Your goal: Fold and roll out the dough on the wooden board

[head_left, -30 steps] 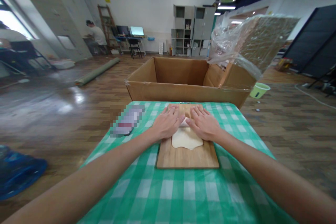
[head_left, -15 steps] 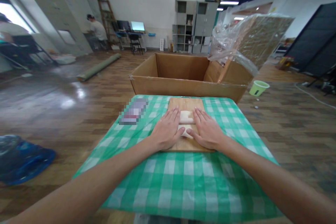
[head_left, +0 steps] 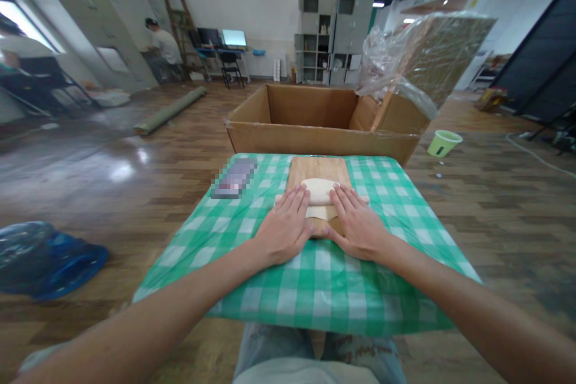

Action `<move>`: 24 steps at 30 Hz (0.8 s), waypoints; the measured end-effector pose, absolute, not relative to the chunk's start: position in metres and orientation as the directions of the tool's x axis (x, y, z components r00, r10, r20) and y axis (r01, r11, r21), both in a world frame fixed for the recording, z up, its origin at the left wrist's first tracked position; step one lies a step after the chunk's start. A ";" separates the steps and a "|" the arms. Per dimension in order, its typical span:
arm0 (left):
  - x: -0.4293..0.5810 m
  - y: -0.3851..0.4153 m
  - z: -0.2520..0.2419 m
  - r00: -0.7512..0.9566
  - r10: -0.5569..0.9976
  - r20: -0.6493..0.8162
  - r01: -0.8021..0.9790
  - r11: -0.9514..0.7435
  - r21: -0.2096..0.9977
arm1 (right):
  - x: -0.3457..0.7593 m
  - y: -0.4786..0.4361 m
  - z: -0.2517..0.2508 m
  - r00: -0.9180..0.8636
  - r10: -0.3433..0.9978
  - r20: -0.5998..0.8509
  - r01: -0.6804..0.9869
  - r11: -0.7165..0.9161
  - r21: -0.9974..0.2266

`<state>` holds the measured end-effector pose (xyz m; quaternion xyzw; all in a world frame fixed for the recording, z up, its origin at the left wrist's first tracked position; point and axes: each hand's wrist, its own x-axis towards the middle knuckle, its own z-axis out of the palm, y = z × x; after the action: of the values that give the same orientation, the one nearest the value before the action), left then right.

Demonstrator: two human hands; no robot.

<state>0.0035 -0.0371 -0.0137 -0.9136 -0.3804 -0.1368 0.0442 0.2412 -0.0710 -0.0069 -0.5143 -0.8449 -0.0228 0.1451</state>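
A wooden cutting board [head_left: 318, 170] lies on a table with a green checked cloth [head_left: 315, 282]. On the board is a flat sheet of pale dough [head_left: 320, 211]. A white rolling pin [head_left: 320, 198] lies across the dough under my fingers. My left hand [head_left: 283, 229] rests flat on the pin's left part, fingers stretched out. My right hand [head_left: 358, 225] lies flat on its right part, fingers straight too. Neither hand grips the pin; both palms press down on it.
A blurred flat object [head_left: 234, 178] lies on the cloth left of the board. Behind the table stands a big open cardboard box [head_left: 315, 138] with plastic-wrapped boards [head_left: 427, 60]. A green cup [head_left: 443, 143] and a blue bag [head_left: 49, 261] sit on the wooden floor. A person works at a far desk.
Both hands slid toward me along the board with the rolling pin, so rolled dough now shows beyond my fingertips. The view has pulled back, showing my knees.
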 end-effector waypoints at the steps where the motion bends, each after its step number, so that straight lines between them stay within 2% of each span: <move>1: 0.003 -0.040 -0.013 0.678 0.681 0.277 0.704 -0.710 0.025 | 0.241 -0.074 -0.008 -0.432 0.860 0.271 0.873 0.474 -0.112; 14: -0.012 -0.069 -0.009 0.723 0.654 0.225 0.663 -0.748 0.043 | 0.243 -0.106 -0.006 -0.445 0.862 0.244 0.854 0.490 -0.174; 20: -0.001 -0.023 -0.013 0.709 0.650 0.273 0.669 -0.743 0.033 | 0.248 -0.062 -0.002 -0.429 0.878 0.212 0.872 0.464 -0.157; 24: 0.014 0.031 -0.013 0.700 0.671 0.246 0.687 -0.726 0.027 | 0.252 -0.013 0.005 -0.414 0.896 0.160 0.889 0.436 -0.141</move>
<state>0.0141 0.0311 -0.0126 -0.9212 -0.3685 -0.1199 0.0336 0.2517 -0.0133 0.0048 -0.5309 -0.8406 0.0169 0.1061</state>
